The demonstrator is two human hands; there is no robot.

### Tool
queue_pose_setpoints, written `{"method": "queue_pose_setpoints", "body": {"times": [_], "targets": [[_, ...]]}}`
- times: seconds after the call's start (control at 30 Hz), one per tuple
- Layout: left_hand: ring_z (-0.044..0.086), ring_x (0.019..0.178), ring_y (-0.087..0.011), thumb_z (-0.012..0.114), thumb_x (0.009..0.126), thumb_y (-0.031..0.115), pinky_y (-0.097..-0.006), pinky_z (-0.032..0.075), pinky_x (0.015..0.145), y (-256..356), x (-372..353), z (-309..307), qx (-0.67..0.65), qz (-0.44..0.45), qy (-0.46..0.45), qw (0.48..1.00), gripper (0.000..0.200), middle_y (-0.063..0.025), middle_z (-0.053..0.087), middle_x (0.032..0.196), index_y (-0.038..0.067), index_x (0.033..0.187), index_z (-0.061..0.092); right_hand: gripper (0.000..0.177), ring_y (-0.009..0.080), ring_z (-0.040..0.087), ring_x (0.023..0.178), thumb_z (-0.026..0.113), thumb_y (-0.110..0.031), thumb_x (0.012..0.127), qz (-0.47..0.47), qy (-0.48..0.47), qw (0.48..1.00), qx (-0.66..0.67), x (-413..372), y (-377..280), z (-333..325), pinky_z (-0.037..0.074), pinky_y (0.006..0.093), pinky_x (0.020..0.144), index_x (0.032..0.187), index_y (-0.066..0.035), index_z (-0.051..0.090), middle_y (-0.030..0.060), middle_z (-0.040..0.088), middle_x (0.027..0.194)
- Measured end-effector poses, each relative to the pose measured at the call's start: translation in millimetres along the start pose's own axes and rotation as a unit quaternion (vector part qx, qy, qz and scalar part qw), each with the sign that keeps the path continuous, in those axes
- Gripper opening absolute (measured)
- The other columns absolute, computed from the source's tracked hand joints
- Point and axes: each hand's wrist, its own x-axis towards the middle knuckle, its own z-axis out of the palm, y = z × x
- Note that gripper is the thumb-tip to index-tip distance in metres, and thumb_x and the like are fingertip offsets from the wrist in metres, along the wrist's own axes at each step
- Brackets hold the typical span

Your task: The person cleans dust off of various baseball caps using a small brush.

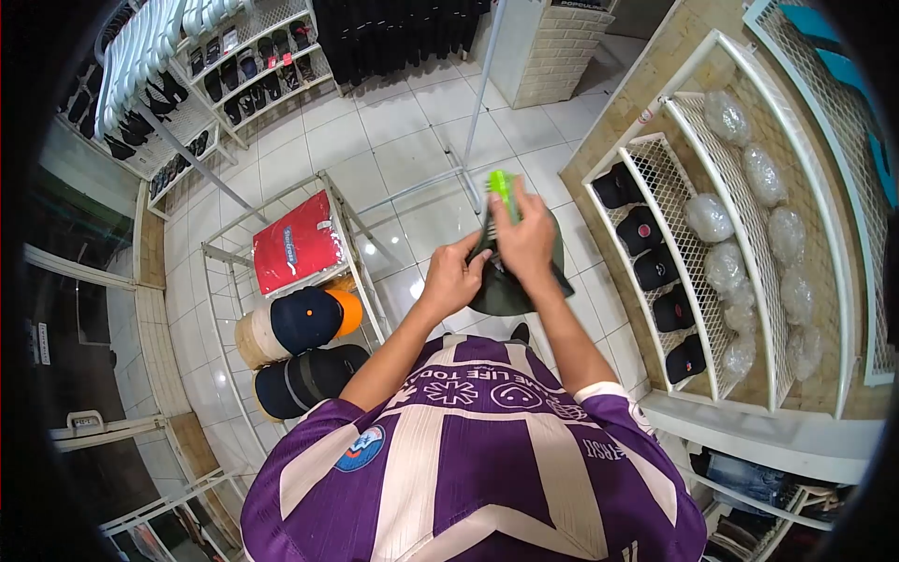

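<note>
A dark olive hat (510, 294) hangs in front of me over the tiled floor. The fingers of my left hand (453, 279) are closed on its left edge. Up at the hat's far side, my right hand (527, 238) grips a bright green brush (502, 184), slightly blurred, with pale bristles along its left side. Part of the hat lies hidden behind my right hand and wrist.
To my left, a white metal rack carries a red packaged garment (294, 244) and stacked caps (306, 317). Shelves on the right hold black caps (655, 268) and clear plastic-wrapped bundles (709, 217). A thin white pole (484, 84) stands ahead, with dark clothes (403, 37) behind it.
</note>
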Motion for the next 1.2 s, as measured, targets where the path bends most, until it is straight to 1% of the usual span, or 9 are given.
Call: {"method": "queue_pose_setpoints", "body": {"times": [0.07,0.23,0.3,0.4,0.5,0.6,0.7,0.83,1.2], "targets": [[0.057,0.051,-0.0242,0.063,0.089,0.004,-0.0394,0.047,0.058,-23.0,7.8,5.3,-0.046,0.031,0.085,0.995,0.025,-0.0236,0.063,0.071,0.000,0.114,0.068,0.064,0.0388,0.068,0.094,0.071,-0.040,0.092,0.021,-0.065,0.988,0.137,-8.4,-16.7,-3.8,0.053,0.0451,0.084,0.138,0.003,0.058,0.0234,0.066,0.105],[0.074,0.089,-0.0228,0.065,0.092,0.005,-0.0328,0.054,0.080,-30.1,10.1,4.3,-0.141,0.021,0.104,0.984,0.026,-0.0198,0.075,0.096,-0.003,0.116,0.068,0.062,0.0335,0.064,0.095,0.077,-0.041,0.085,-0.060,0.078,0.985,-0.143,9.2,28.4,-19.3,0.052,0.0426,0.080,0.131,-0.002,0.066,0.0177,0.065,0.098],[0.074,0.089,-0.0221,0.064,0.092,0.005,-0.0328,0.054,0.080,-29.8,9.9,8.6,-0.146,0.016,0.130,0.981,0.025,-0.0191,0.075,0.095,-0.004,0.115,0.068,0.062,0.0333,0.064,0.093,0.078,-0.040,0.084,-0.069,0.106,0.977,-0.169,10.9,37.2,-24.9,0.052,0.0426,0.080,0.132,-0.003,0.066,0.0181,0.064,0.097],[0.071,0.084,-0.0180,0.066,0.092,0.008,-0.0319,0.053,0.076,-27.0,8.2,12.0,-0.189,0.016,0.150,0.970,0.023,-0.0142,0.076,0.092,-0.006,0.110,0.069,0.061,0.0319,0.065,0.088,0.082,-0.032,0.081,0.060,0.049,0.992,0.101,4.2,36.4,-22.3,0.052,0.0414,0.079,0.132,-0.003,0.066,0.0168,0.062,0.094],[0.063,0.075,-0.0095,0.071,0.092,0.015,-0.0267,0.049,0.065,-31.5,17.6,1.3,-0.211,-0.130,0.034,0.968,0.021,-0.0040,0.071,0.084,-0.004,0.100,0.072,0.062,0.0302,0.065,0.085,0.085,-0.021,0.077,-0.074,0.002,0.993,0.093,-4.7,5.4,-27.5,0.053,0.0384,0.077,0.133,-0.002,0.065,0.0158,0.061,0.096],[0.062,0.071,-0.0091,0.069,0.093,0.015,-0.0256,0.049,0.062,-36.4,22.1,-1.3,-0.342,-0.080,0.021,0.936,0.022,-0.0036,0.071,0.083,-0.006,0.100,0.071,0.068,0.0336,0.060,0.101,0.083,-0.020,0.077,-0.297,0.010,0.949,-0.104,-6.3,-6.4,-33.6,0.048,0.0423,0.090,0.139,-0.004,0.061,0.0155,0.062,0.109],[0.062,0.070,-0.0091,0.068,0.095,0.014,-0.0259,0.049,0.062,-38.1,21.3,2.4,-0.253,-0.059,0.031,0.965,0.021,-0.0038,0.071,0.083,-0.006,0.101,0.071,0.066,0.0368,0.057,0.110,0.079,-0.019,0.082,-0.183,0.038,0.981,-0.053,0.0,15.0,-19.1,0.045,0.0461,0.093,0.141,-0.001,0.057,0.0184,0.062,0.117],[0.059,0.064,-0.0132,0.065,0.094,0.019,-0.0334,0.049,0.060,-38.7,21.5,5.6,-0.160,-0.044,0.052,0.985,0.025,-0.0087,0.067,0.070,-0.006,0.095,0.069,0.064,0.0391,0.056,0.110,0.077,-0.018,0.085,-0.254,0.013,0.967,-0.021,-12.0,10.9,-1.8,0.046,0.0470,0.093,0.143,-0.001,0.055,0.0216,0.060,0.126],[0.060,0.067,-0.0162,0.065,0.094,0.020,-0.0351,0.049,0.063,-48.8,9.9,9.1,-0.258,-0.075,0.041,0.962,0.026,-0.0127,0.068,0.075,-0.006,0.099,0.067,0.058,0.0384,0.057,0.110,0.076,-0.022,0.085,-0.167,0.001,0.985,-0.046,5.8,18.6,-2.6,0.044,0.0469,0.097,0.138,-0.002,0.061,0.0202,0.062,0.124]]}}
